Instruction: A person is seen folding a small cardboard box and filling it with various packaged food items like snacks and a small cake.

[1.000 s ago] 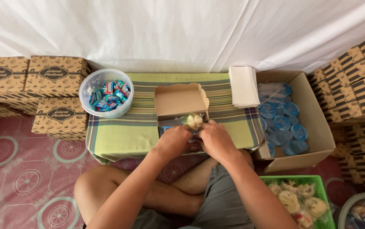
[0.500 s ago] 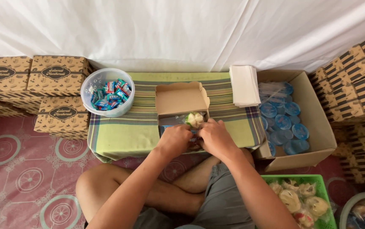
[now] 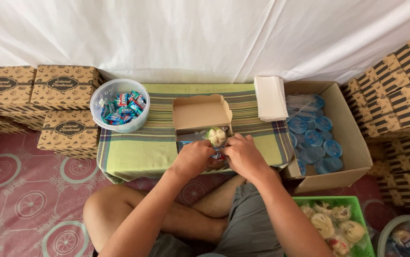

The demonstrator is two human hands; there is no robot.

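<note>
Wrapped snack point(image 3: 217, 136) just above hands point(image 3: 219, 157)

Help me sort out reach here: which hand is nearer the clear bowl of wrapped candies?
Left. The left hand sits at the open small box, right of the clear bowl and nearer the person. The right hand lies farther right, beyond the left.

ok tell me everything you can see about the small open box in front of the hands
The small open box is plain brown cardboard, its lid flap tipped back and bare inside. It sits on the low table's green striped cloth, between the plastic bowl of sweets and the white napkin stack. A pale wrapped pastry shows inside. The left hand and right hand cover its near edge.
</note>
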